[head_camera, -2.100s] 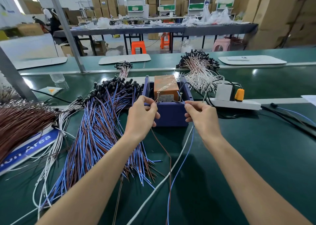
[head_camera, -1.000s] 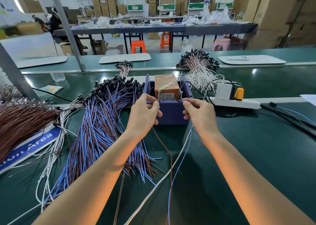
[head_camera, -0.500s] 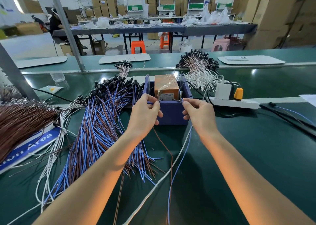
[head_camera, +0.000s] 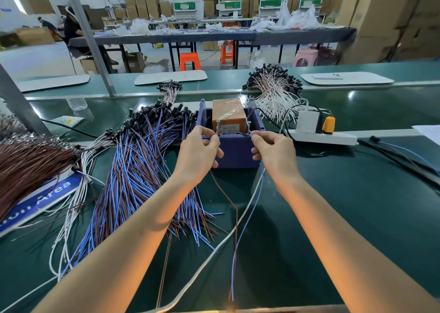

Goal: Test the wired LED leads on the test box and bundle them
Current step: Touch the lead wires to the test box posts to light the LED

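Step in hand: judged to be a test of one lead, with each of its two wire ends brought to its own contact on the dark blue plastic test box (head_camera: 235,156).
Left hand: the left hand (head_camera: 198,150) is curled, thumb and forefinger pinching the end of a thin brown wire (head_camera: 228,200) at the left upright metal pin (head_camera: 218,127).
Right hand: the right hand (head_camera: 273,150) is curled likewise, pinching the end of a thin blue wire (head_camera: 250,215) at the right upright metal pin (head_camera: 249,127).
Why one wire per hand: this holds the two ends well apart, so each probably meets only its own pin.
Contact: the tips are too small to tell whether they touch the pins.
Lead's run: both wires trail toward the person across the green bench mat (head_camera: 357,217) and meet at the near edge. The LED end is not clear, so whether it is lit cannot be told.
Test box: it stands upright at the bench's centre, touching the hands. The orange taped block (head_camera: 228,116) sits inside it, and the pins stand at the near wall, within easy finger reach.
Stock: a fanned pile of blue-and-brown leads with black caps (head_camera: 133,169) lies just left of the box, close for the left hand. Whether these are tested or waiting cannot be told.
Other bundle: white-and-pink leads (head_camera: 273,93) lie behind the box to the right, apart from the pile.
Power: a white power strip (head_camera: 321,138) lies just right of the box and presumably feeds it.
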Demonstrator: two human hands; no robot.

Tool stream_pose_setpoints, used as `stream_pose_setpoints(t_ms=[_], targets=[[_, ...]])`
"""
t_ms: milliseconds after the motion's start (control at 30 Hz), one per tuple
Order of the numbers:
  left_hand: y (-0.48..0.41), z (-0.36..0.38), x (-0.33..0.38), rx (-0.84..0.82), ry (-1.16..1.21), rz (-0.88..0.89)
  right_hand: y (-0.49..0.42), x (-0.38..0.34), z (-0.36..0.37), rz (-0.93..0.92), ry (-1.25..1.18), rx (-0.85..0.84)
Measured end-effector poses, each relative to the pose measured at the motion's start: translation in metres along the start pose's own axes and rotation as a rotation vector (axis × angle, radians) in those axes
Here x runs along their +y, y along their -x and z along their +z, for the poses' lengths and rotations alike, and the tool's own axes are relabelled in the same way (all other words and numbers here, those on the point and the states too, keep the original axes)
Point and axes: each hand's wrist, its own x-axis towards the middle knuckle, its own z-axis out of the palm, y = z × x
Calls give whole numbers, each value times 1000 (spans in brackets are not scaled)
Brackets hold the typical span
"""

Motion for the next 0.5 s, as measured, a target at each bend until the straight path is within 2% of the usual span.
stream_pose_setpoints(t_ms=[100, 200, 300, 400, 500], targets=[[1, -6, 3, 63, -41, -17, 0, 1, -2, 55, -63, 30], [5, -17, 13, 117, -90, 21, 1, 1, -12, 179, -256, 96], [10, -25, 43, -14, 114, 73, 6, -17, -27, 176, -483, 121], [17, -21, 91, -116, 274, 195, 17, -49, -34, 60, -623, -14], [17, -9, 135, -119, 341, 300, 25, -83, -39, -42, -656, -178]])
